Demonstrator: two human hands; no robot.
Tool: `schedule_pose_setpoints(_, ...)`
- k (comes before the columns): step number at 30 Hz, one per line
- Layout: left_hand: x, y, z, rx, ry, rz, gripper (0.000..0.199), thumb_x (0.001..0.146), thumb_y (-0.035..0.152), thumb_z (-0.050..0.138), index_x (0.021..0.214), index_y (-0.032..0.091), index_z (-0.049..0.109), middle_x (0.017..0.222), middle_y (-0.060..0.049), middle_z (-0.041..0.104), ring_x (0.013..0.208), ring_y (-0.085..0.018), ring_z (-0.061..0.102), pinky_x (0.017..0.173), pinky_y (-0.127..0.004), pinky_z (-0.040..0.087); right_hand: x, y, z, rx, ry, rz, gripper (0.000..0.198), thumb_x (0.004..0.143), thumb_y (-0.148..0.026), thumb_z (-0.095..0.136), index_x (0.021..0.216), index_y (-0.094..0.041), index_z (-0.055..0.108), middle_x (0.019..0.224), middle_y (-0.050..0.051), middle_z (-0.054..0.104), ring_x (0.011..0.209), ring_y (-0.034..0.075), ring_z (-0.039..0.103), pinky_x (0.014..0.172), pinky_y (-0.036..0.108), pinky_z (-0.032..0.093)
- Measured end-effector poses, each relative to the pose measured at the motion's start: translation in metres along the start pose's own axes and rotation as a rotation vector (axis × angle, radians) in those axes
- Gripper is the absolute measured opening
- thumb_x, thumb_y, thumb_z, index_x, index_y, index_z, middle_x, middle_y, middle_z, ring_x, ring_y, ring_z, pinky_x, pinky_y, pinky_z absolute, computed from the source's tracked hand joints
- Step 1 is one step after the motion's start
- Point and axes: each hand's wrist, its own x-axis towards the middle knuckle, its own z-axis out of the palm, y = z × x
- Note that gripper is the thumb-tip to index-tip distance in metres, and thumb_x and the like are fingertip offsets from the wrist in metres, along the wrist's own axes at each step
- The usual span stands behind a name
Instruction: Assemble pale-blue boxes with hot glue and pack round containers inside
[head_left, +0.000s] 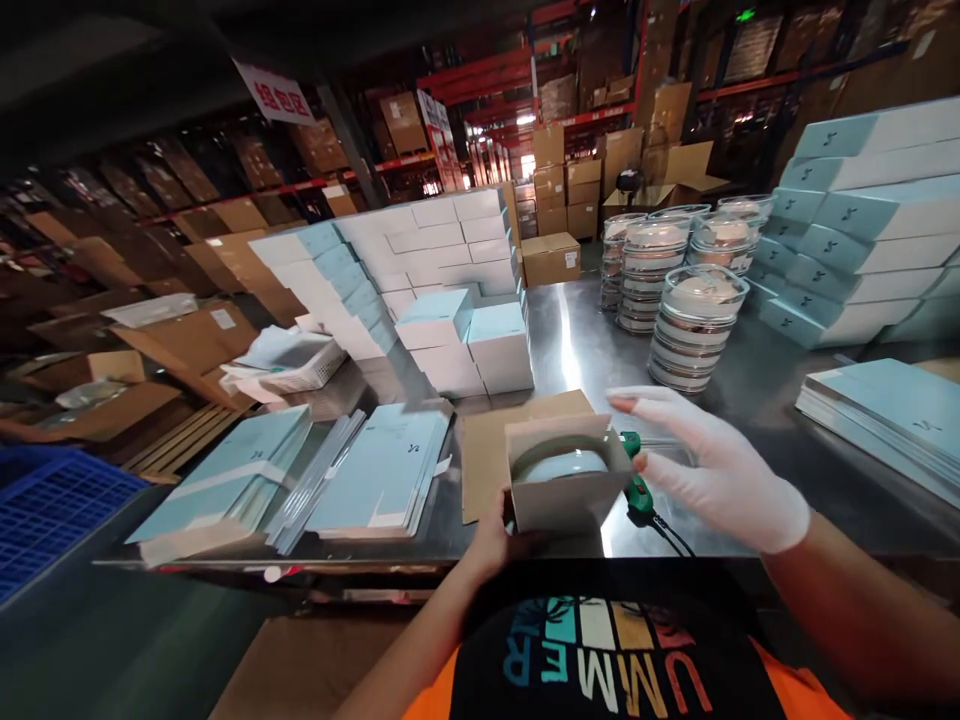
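Observation:
An open-topped white box (568,506) tilts toward me at the front edge of the metal table. Inside it sits a round, glossy, pale object (564,464). My bare left hand (491,535) grips the box's lower left side, its fingers partly hidden by the box. My right hand (712,475), in a white glove with bare fingertips showing, is held to the right of the box. Its thumb and fingers are apart with nothing between them, near the box's right rim. A flat brown cardboard piece (484,455) lies behind the box.
Stacks of round clear glass containers (694,335) stand behind my right hand. A green power strip (637,495) with a cable lies beside the box. Flat blue cartons (379,465) lie leftward; assembled boxes (499,350) are piled behind. More boxes (870,240) rise at right.

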Motion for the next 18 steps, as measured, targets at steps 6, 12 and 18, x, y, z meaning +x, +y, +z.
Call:
schedule_pose_setpoints(6,-0.004,0.008,-0.009,-0.038,0.062,0.121,0.095,0.068,0.054,0.099,0.146,0.018,0.059,0.139,-0.025,0.069,0.128,-0.041,0.069,0.11,-0.057,0.056,-0.054,0.051,0.057,0.138,0.057,0.233,0.066,0.103,-0.053,0.07,0.161,-0.026,0.054,0.162,0.016,0.059,0.148,0.033,0.06,0.122,0.053,0.054)
schedule_pose_setpoints(12,0.003,0.045,-0.011,0.135,0.156,0.499,0.059,0.085,0.077,0.076,0.105,0.022,0.082,0.108,-0.015,0.076,0.127,-0.039,0.066,0.118,-0.057,0.049,-0.058,0.052,0.118,0.367,0.122,0.251,0.052,0.103,-0.062,0.065,0.137,-0.023,0.074,0.148,0.017,0.069,0.144,0.034,0.063,0.121,0.052,0.053)
schedule_pose_setpoints(18,0.009,0.037,0.0,0.014,0.41,0.546,0.071,0.087,0.077,0.074,0.133,0.023,0.074,0.135,-0.018,0.07,0.133,-0.036,0.065,0.114,-0.051,0.053,-0.036,0.053,0.144,0.284,0.393,0.441,0.046,0.094,-0.042,0.067,0.136,-0.023,0.064,0.138,0.013,0.072,0.131,0.031,0.069,0.119,0.052,0.054)
